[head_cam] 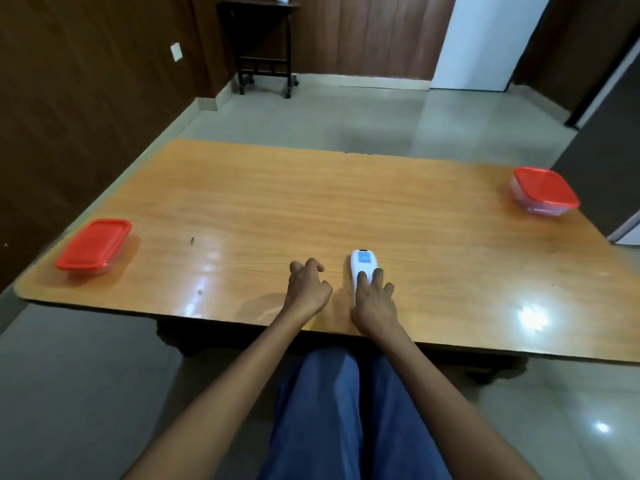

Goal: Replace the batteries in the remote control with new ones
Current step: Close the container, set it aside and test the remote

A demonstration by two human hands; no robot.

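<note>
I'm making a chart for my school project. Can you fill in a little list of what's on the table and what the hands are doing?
table: wooden table, shiny top
remote: white remote control, lying flat near the front edge
right hand: right hand resting on the remote, fingers on top
left hand: left hand beside the remote, loosely curled, holding nothing
left box: red-lidded container, closed
right box: second red-lidded container, closed, far right corner
batteries: none visible

Dark wood-panelled walls [86,98] enclose a glossy pale tiled floor [346,116] showing light reflections, with a dark wheeled side table [263,46] at the far wall, a white panel [485,39], possibly a door, to its right, and a wall plate [176,52] at left.
</note>
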